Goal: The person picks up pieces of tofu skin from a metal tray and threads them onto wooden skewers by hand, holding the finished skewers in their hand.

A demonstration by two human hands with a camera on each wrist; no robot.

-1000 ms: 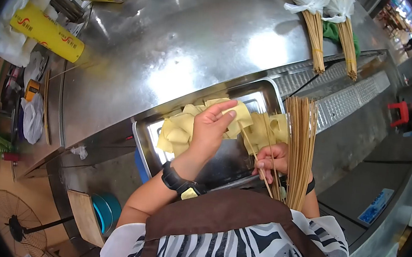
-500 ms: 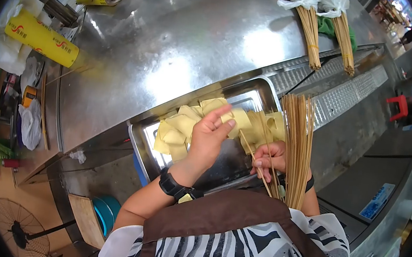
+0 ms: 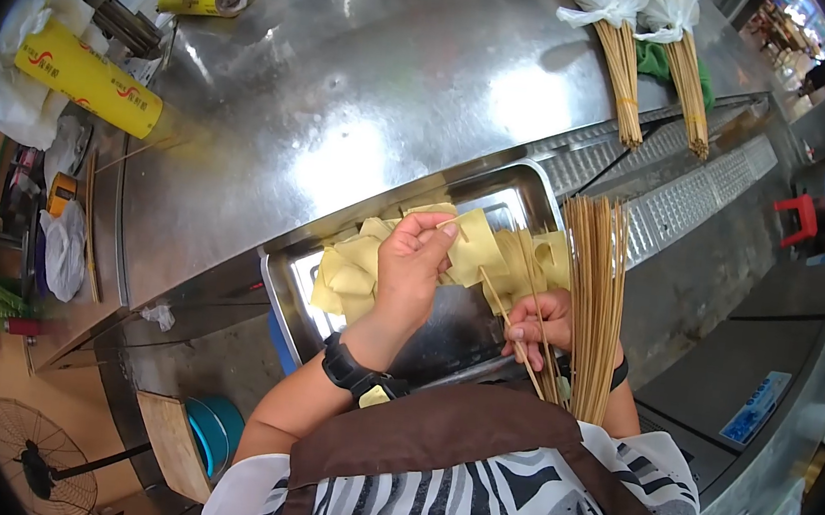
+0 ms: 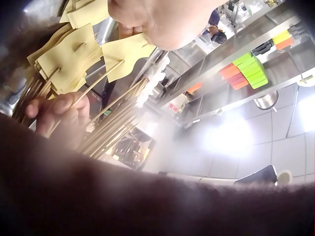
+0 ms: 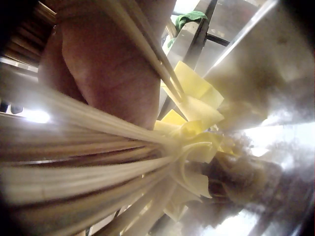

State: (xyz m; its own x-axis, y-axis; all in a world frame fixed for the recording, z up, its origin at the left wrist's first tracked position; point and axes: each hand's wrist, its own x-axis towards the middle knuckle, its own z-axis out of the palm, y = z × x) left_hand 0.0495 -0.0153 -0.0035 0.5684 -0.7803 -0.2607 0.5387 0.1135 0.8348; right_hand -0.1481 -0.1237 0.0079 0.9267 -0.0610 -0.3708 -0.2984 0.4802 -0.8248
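In the head view my left hand (image 3: 414,266) pinches the edge of a thin yellow sheet (image 3: 475,248), which looks like tofu skin, over the tray. A bamboo skewer (image 3: 504,317) runs up to that sheet from my right hand (image 3: 544,324), whose fingers and thumb grip it. From the left wrist, the skewer (image 4: 98,81) passes through the sheet (image 4: 123,55), its tip showing near the upper edge. Other skewered sheets (image 4: 66,54) are bunched beside my right hand. A thick bundle of bare skewers (image 3: 593,297) stands against that hand's outer side.
A steel tray (image 3: 273,288) holds a pile of loose yellow sheets (image 3: 347,269). Behind it is a steel worktop (image 3: 265,131), with two bagged skewer bundles (image 3: 621,73) at the far right. Yellow film rolls (image 3: 89,78) lie at left. A fan (image 3: 34,464) stands lower left.
My left index finger, stretched out before, has bent in to pinch the sheet's edge. The sheet now hangs more spread out on the skewer. My right hand has stayed nearly still.
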